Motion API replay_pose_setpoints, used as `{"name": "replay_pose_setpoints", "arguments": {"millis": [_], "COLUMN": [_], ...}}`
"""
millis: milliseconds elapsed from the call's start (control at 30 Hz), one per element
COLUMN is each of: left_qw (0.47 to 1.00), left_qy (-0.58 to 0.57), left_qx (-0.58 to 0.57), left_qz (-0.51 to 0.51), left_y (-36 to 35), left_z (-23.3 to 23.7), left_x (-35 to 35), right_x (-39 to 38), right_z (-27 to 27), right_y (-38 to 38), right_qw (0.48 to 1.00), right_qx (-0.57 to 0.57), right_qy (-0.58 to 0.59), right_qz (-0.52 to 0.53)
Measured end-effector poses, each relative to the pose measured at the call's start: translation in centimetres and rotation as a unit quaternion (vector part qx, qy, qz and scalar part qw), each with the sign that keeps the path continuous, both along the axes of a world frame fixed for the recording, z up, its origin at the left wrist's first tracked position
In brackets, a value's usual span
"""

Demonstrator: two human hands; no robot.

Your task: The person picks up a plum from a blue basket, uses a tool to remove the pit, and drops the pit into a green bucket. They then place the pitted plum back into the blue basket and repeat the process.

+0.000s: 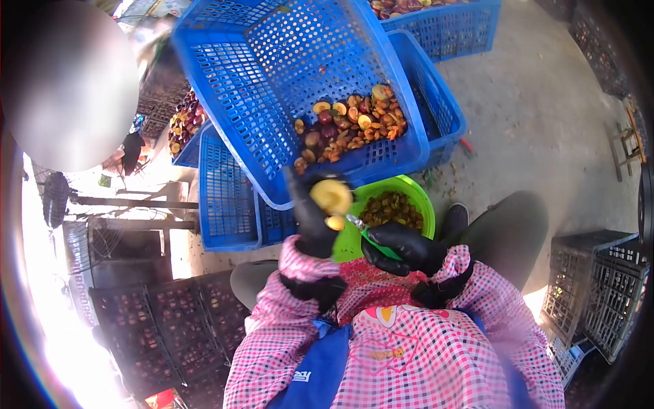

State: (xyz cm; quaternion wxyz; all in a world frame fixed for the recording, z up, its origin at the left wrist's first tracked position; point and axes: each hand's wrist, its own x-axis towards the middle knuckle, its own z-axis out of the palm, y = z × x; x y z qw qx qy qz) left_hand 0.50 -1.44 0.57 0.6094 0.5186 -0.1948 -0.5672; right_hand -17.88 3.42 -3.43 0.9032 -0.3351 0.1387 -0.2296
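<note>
My left hand (315, 217), in a black glove, holds a halved yellow-fleshed fruit (331, 197), cut face up; its fingers are blurred. A smaller yellow piece (334, 223) shows just below that half. In my right hand (402, 249), also gloved in black, is a green-handled tool (383, 245), its metal end pointing at the fruit. Beneath both hands stands a bright green basin (424, 204) with brownish pieces (392, 210) in it. Above them a tilted blue crate (238, 102) holds fruit halves and whole dark fruit (354, 123).
More blue crates stand at the left (228, 198), behind the tilted one (436, 102) and at the top (463, 34). Black crates (593, 273) are stacked at the right, others (170, 320) lie at the lower left. A fan (56, 198) stands far left. My knees flank the basin.
</note>
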Motion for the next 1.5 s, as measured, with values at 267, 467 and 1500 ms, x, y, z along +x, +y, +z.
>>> {"name": "replay_pose_setpoints", "arguments": {"millis": [267,467,1500], "left_qw": [0.559,0.597,0.961], "left_qy": [-0.804,-0.699,0.086], "left_qx": [-0.197,-0.061,-0.013], "left_qz": [-0.038,-0.388,-0.262], "left_y": [-5.7,-19.2,-1.0], "left_z": [7.4,-4.6,-1.3], "left_x": [11.7,2.5,-3.0], "right_x": [-0.7,-1.3,0.6], "right_z": [2.4,2.0,-1.0], "right_y": [-1.9,-2.1,-1.6], "right_qw": [0.936,0.926,0.744], "right_qx": [-0.198,-0.217,-0.392], "right_qy": [0.292,0.301,0.379], "right_qz": [-0.009,-0.068,-0.386]}}
